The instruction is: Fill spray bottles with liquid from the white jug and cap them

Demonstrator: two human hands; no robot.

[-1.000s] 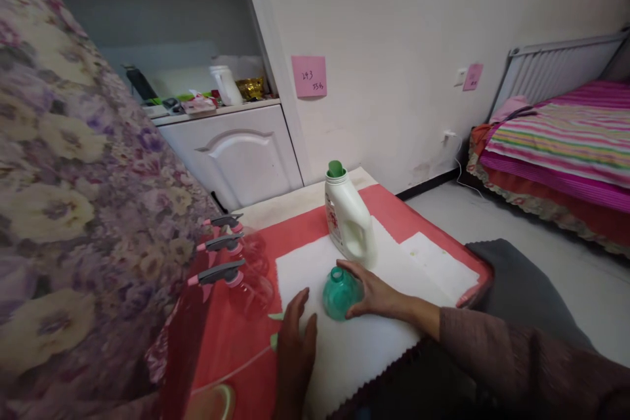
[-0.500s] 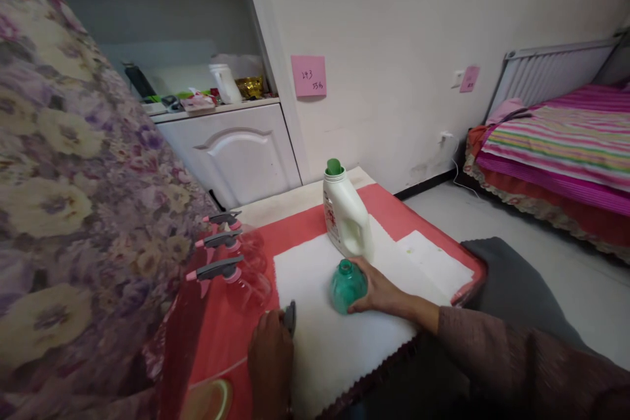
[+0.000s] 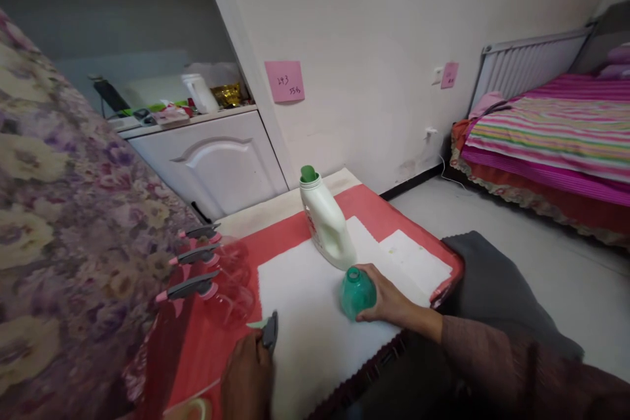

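Note:
My right hand (image 3: 382, 298) is wrapped round the right side of a clear green spray bottle body (image 3: 355, 298), whose neck is uncapped. The bottle is upright over the white cloth (image 3: 315, 341); whether its base touches the cloth I cannot tell. At the front left, my left hand (image 3: 247, 367) is closed on a spray trigger head (image 3: 270, 331) with a dark grey top and a pale green part; its lower end is hidden by the fingers. Behind the green bottle stands a large white jug (image 3: 325, 223) with a handle and a green piece in its open mouth.
Several clear pink spray bottles (image 3: 229, 302) with grey triggers stand in a row at the left of the red tabletop (image 3: 290, 226). A smaller white cloth (image 3: 416, 262) lies at the right. A floral curtain (image 3: 73, 223) hangs close on the left; a grey-covered seat (image 3: 497, 295) is beyond the right edge.
My view has swung to the right. My left hand has drawn the trigger head leftward from the green bottle, showing more of its pale green part. My right hand still holds the bottle.

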